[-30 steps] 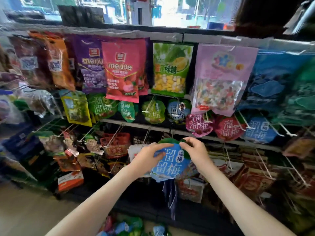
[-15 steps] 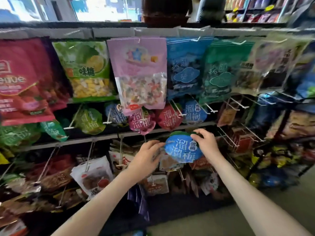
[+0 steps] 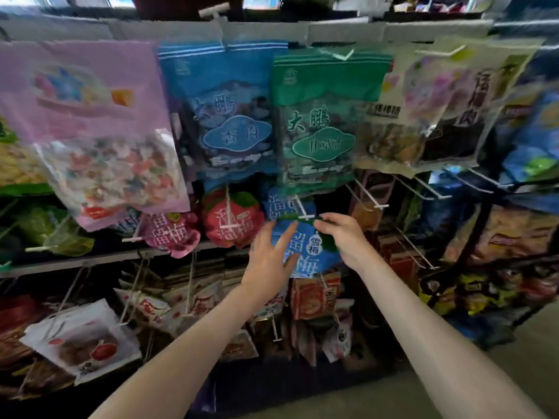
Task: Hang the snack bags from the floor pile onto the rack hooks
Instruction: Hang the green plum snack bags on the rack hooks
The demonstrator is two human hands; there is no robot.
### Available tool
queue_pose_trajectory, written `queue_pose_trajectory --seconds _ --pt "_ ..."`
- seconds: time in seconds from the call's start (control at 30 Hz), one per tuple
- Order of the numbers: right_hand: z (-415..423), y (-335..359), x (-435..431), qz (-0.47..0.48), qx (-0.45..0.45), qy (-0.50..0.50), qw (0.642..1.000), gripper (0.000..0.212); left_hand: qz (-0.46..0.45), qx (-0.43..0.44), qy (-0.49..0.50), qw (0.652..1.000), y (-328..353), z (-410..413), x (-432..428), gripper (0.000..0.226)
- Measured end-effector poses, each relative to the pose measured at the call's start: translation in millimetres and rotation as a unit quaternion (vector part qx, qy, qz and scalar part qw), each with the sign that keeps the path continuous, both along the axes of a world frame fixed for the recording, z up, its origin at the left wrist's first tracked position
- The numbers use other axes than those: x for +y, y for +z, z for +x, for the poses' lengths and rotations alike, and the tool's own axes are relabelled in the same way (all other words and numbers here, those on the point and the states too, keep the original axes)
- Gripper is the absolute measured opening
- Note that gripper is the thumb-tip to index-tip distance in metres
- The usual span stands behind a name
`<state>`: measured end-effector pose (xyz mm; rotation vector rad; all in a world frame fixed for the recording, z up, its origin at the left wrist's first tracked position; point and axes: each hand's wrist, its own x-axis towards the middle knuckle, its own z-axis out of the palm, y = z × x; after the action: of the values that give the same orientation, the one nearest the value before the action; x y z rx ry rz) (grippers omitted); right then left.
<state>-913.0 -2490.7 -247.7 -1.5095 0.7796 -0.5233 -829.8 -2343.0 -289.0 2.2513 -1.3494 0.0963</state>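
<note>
Up close, both forearms raised toward the middle row of the rack (image 3: 99, 260), right hand (image 3: 341, 237) pinching the green top edge of the blue snack bag (image 3: 307, 247) beside a white hook (image 3: 306, 217), left hand (image 3: 270, 263) fingers straight, spread wide on the bag's left face.

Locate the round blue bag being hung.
The blue bag is centre of the head view, between left hand and right hand at a hook, right of the red round bag, under the green bag.
</note>
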Motion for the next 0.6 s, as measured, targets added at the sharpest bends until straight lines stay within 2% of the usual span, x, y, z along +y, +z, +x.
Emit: queue_pose_trajectory --seconds 0.07,0.17,0.33,0.43,0.5,0.53,0.6 --pt "9.9 0.3 -8.1 0.012 0.002 0.026 1.0 0.017 -0.001 -0.028 0.022 0.999 -4.7 3.3 -7.8 0.062" --pt "23.5 -1.8 -13.6 0.008 0.01 0.073 0.997 0.011 0.007 -0.051 0.067 0.996 -9.6 9.4 -13.0 0.065" --pt "34.3 -11.8 -23.8 0.004 -0.016 0.124 0.992 0.014 0.054 -0.082 0.086 0.991 -9.5 19.4 -22.2 0.066" --pt "42.1 -19.8 -30.6 -0.006 -0.033 0.109 0.993 0.012 0.067 -0.124 0.116 0.983 -15.4 28.4 -31.6 0.065" --pt "50.8 -28.3 -33.9 -0.093 -0.035 0.06 0.993 0.005 0.067 -0.148 0.123 0.979 -20.3 33.4 -39.8 0.075" --pt "55.1 -35.1 -35.6 -0.186 -0.027 0.02 0.982 0.011 0.066 -0.158 0.13 0.977 -22.3 35.7 -44.6 0.083" --pt "58.9 -51.4 -37.6 -0.38 0.002 -0.041 0.924 0.02 0.088 -0.162 0.143 0.972 -24.5 39.9 -55.1 0.093"
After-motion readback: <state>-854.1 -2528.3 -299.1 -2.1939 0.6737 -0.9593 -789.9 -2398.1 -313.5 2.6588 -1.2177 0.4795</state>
